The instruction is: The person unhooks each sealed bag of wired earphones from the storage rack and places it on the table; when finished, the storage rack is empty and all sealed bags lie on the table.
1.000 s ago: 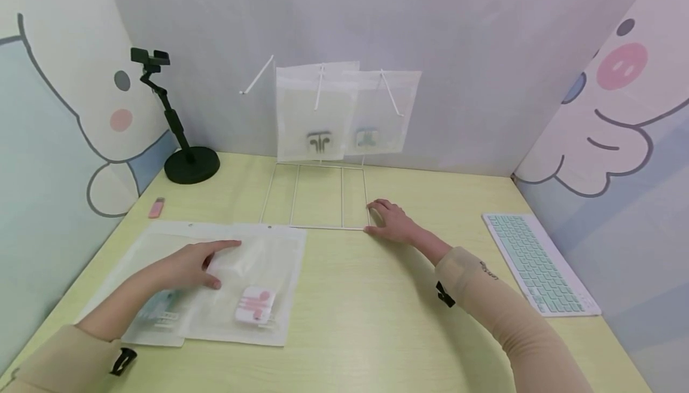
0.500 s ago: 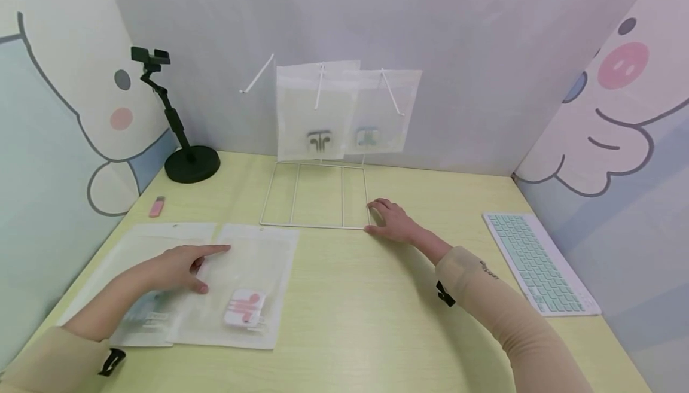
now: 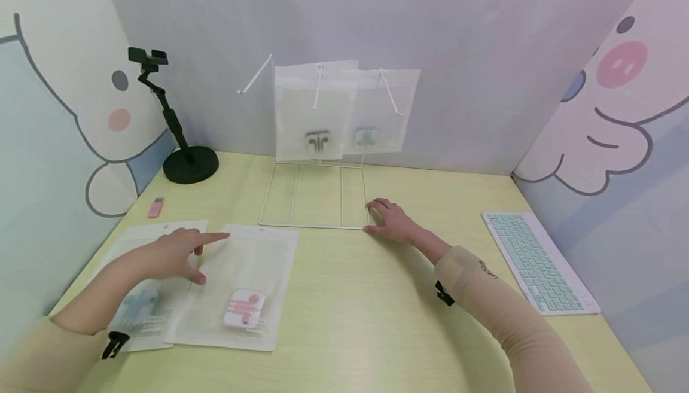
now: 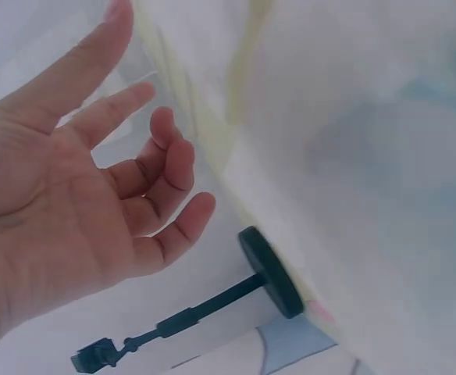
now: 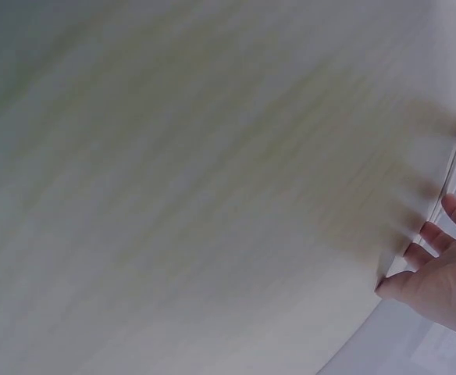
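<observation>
My left hand [image 3: 174, 252] is over two flat translucent zip bags at the left, index finger pointing right and thumb apart. In the left wrist view its other fingers curl loosely around nothing. The right-hand bag [image 3: 237, 267] contains pink-and-white earphones [image 3: 244, 308]; the left-hand bag [image 3: 156, 303], partly covered by my hand and forearm, has a bluish item inside. My right hand [image 3: 393, 222] rests with spread fingers against the right side of a white wire display rack [image 3: 314, 226]. In the right wrist view its fingertips [image 5: 393, 287] touch the rack's edge.
Two hanging bags, one with dark earphones [image 3: 317, 140] and one with pale blue-green earphones [image 3: 368, 137], are on the rack's hooks; its left hook [image 3: 255, 75] holds no bag. Around stand a black phone stand [image 3: 191, 165], a pink USB stick [image 3: 155, 208] and a keyboard [image 3: 538, 261].
The two bags on the table have shifted left, away from the rack's base, and their top edges have spread apart. My left hand moved left, then slightly up. My right hand stays put.
</observation>
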`<state>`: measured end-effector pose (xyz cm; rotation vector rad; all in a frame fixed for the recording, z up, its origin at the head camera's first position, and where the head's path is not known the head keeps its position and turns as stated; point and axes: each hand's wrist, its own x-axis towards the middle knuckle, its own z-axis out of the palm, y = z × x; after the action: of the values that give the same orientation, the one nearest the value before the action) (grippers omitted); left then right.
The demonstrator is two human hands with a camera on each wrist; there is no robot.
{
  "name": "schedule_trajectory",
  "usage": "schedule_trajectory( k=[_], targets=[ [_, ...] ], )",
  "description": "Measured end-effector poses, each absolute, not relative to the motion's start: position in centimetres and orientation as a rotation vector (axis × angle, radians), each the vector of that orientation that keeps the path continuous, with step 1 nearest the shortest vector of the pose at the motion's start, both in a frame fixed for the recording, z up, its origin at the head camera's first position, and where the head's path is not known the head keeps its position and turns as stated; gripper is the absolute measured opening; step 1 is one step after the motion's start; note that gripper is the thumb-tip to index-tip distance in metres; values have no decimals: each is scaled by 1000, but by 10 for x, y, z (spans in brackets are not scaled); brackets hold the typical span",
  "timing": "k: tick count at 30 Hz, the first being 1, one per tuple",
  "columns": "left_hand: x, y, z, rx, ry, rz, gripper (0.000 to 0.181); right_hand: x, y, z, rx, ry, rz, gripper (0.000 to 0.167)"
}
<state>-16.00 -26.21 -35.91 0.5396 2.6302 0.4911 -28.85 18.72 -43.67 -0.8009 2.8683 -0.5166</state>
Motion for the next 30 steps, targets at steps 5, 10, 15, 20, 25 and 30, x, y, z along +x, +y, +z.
schedule_trajectory(
  k=[5,10,15,20,25,30],
  targets=[
    [-177,-255,-342,645,2751,462,87,-289,186,-436,-798,2866,-517,66],
    [-200,-245,-333,661,2866,435,86,-289,186,-437,-786,2858,-526,67],
    [-227,-237,-338,700,2893,530,83,-289,186,-438,-785,2858,-528,66],
    [-254,-230,-353,682,2897,632,80,-289,186,-439,-782,2857,-524,67],
    [-276,-227,-371,608,2919,669,82,-289,186,-438,-786,2855,-525,68],
    [-292,-228,-386,582,2921,637,86,-289,187,-438,-793,2856,-534,67]
  ],
)
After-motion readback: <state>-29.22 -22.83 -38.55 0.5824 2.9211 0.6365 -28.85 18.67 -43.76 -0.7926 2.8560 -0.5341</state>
